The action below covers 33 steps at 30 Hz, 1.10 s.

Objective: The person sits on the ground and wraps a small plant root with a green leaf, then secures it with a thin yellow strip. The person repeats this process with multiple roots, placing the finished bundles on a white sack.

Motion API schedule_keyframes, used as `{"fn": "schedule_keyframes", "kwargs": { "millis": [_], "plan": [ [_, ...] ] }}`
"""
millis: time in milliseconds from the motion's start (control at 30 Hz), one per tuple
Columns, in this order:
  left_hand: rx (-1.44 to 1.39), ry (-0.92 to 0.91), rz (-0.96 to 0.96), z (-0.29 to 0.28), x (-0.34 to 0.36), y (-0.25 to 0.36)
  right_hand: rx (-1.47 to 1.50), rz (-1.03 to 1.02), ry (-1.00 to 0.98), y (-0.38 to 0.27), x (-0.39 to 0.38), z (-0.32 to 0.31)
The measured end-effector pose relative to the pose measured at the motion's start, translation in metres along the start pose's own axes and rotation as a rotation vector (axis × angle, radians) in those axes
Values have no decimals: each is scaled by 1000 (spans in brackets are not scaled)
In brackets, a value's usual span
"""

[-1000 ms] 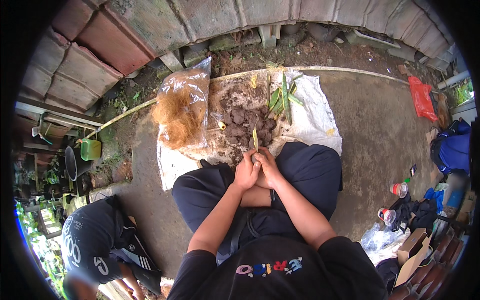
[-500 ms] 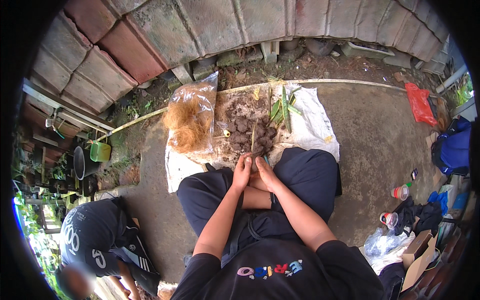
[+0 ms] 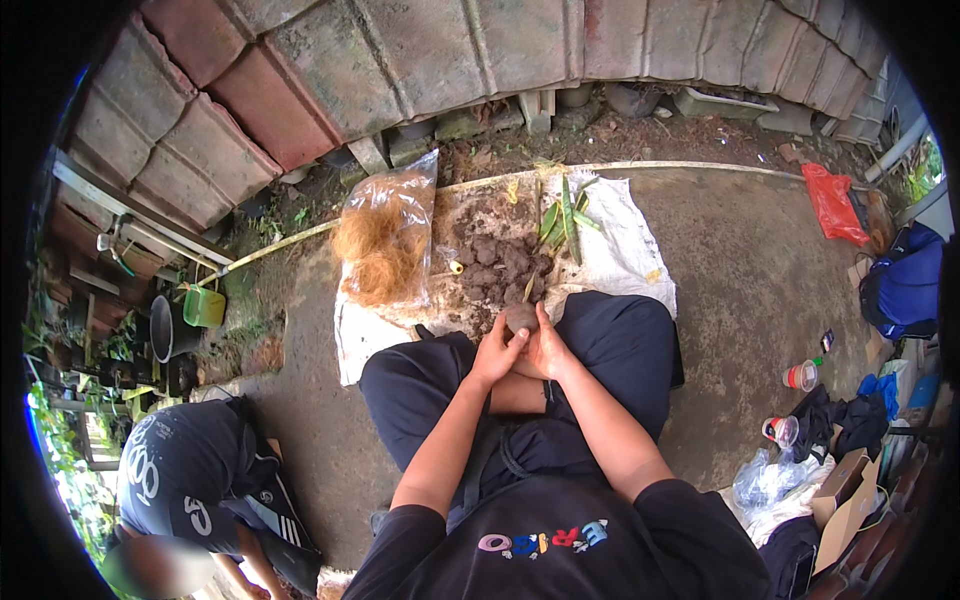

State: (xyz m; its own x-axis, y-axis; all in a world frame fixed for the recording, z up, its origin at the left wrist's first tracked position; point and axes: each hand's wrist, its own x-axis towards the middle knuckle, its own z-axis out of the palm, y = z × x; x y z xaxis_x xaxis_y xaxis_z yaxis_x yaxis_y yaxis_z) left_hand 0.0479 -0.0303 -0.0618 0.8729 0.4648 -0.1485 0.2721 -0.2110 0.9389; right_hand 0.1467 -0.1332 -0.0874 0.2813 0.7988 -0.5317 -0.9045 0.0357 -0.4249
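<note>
A round, grey-brown ball of soil (image 3: 520,318) sits between my two hands above my crossed legs. From its far side a thin yellowish leaf (image 3: 529,288) sticks out. My left hand (image 3: 496,354) grips the ball from the left with the thumb across its near side. My right hand (image 3: 547,350) cups it from the right, fingers along its side. Just beyond, dark clumps of soil (image 3: 497,265) lie heaped on a white sack (image 3: 628,240). Long green leaves (image 3: 570,222) rest at the sack's far right.
Brown fibre (image 3: 380,250) in a clear plastic bag lies on the sack's left. A small yellowish roll (image 3: 456,268) is beside the soil. Another person (image 3: 190,460) bends down at lower left. Cups (image 3: 800,376), bags and a cardboard box (image 3: 848,500) stand at right. Roof tiles (image 3: 430,50) overhang the far side.
The soil ball, mostly hidden between my hands before, now shows above my fingers. My hands have turned it, and the leaf now tilts and looks shorter. The other person's head has shifted slightly.
</note>
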Motion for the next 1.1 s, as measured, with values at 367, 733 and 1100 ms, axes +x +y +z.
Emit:
{"fn": "schedule_keyframes", "kwargs": {
  "millis": [367, 733, 1100],
  "plan": [
    [222, 24, 48, -7, -5, 3, 33, -57, 119, 4, -1, 11],
    [315, 3, -8, -9, -7, 18, 139, 11, -33, -3, 3, 7],
    [330, 0, 32, -11, 8, 4, 109, -11, 72, 0, 11, 5]
  ]
}}
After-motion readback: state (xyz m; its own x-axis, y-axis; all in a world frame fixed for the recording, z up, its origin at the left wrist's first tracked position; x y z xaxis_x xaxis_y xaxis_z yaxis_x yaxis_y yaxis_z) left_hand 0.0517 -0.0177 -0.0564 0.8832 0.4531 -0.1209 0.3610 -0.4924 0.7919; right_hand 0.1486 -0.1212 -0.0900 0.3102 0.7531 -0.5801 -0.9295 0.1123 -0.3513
